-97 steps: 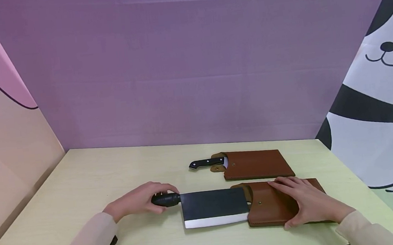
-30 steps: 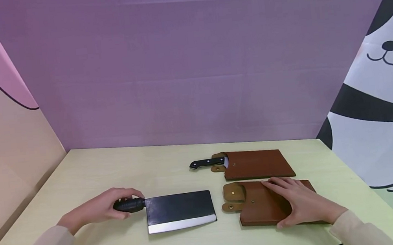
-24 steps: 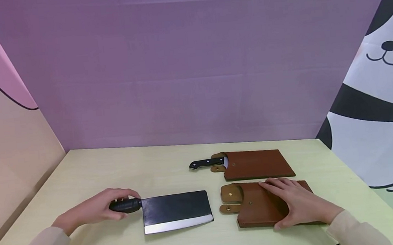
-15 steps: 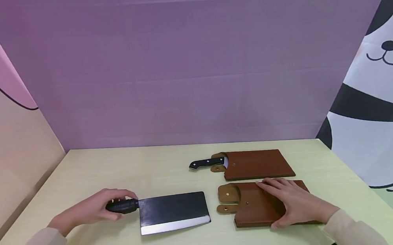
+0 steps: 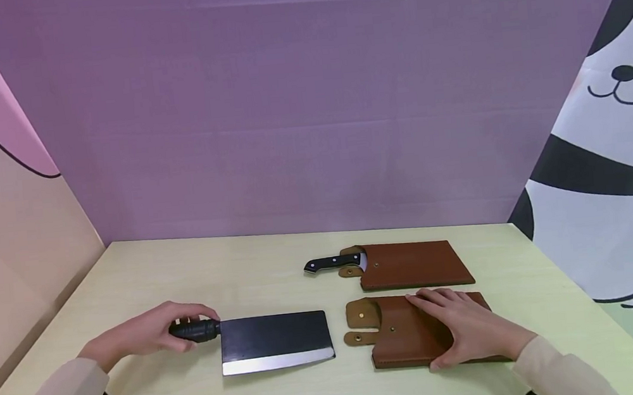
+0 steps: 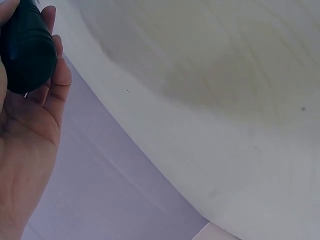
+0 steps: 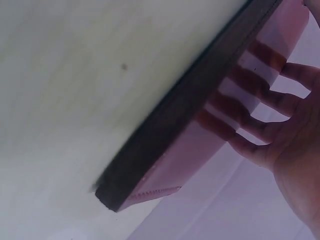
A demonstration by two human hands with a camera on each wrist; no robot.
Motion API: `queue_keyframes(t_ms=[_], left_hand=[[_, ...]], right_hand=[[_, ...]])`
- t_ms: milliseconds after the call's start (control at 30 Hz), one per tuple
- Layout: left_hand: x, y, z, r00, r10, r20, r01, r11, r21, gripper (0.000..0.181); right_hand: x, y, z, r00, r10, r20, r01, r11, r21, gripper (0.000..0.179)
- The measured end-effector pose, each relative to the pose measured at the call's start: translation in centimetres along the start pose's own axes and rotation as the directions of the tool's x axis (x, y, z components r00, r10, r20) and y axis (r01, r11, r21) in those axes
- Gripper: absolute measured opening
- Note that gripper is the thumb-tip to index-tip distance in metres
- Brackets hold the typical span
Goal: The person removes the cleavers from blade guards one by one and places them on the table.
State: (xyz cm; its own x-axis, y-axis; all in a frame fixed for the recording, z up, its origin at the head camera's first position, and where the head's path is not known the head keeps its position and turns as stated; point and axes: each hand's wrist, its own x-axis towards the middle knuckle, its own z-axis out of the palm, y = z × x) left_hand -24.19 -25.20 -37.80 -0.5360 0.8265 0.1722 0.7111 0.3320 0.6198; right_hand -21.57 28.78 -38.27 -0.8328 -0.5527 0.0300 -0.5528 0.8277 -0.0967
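My left hand (image 5: 154, 331) grips the black ridged handle (image 5: 194, 330) of a cleaver, whose butt end also shows in the left wrist view as a rounded dark handle (image 6: 27, 47). The broad dark blade (image 5: 275, 336), with a bright edge toward me, points right, close over the table. My right hand (image 5: 466, 326) spans a brown leather knife sheath (image 5: 401, 342), thumb at its near edge and fingertips near its far edge. In the right wrist view, spread fingers reach over the glossy sheath (image 7: 175, 160). The tan flap and strap (image 5: 362, 315) face the blade tip across a small gap.
Behind, a second brown sheath (image 5: 414, 264) lies flat with a black riveted knife handle (image 5: 331, 263) sticking out to its left. The pale wooden table (image 5: 186, 267) ends at a purple backdrop (image 5: 308, 109), with printed panels on both sides.
The cleaver, which overlapped the near sheath's mouth at first, has moved left away from it in my left hand. My right hand and the near sheath have shifted left together.
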Motion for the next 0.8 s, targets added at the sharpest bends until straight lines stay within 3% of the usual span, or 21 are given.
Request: queue_keyframes(t_ms=[267, 533, 800], left_hand=[[0.09, -0.60, -0.08, 1.000, 0.008, 0.000, -0.008, 0.998, 0.055, 0.047], [-0.02, -0.54, 0.28, 0.998, -0.068, -0.001, 0.068, 0.990, 0.125, 0.045], [-0.02, -0.53, 0.53, 0.995, -0.097, -0.018, 0.099, 0.983, 0.155, 0.043]], right_hand=[[0.11, 0.16, 0.16, 0.999, 0.017, 0.030, -0.018, 1.000, 0.019, 0.107], [0.24, 0.14, 0.04, 0.996, 0.055, 0.076, -0.060, 0.996, 0.060, 0.108], [0.31, 0.05, -0.08, 0.991, 0.071, 0.115, -0.081, 0.993, 0.086, 0.109]])
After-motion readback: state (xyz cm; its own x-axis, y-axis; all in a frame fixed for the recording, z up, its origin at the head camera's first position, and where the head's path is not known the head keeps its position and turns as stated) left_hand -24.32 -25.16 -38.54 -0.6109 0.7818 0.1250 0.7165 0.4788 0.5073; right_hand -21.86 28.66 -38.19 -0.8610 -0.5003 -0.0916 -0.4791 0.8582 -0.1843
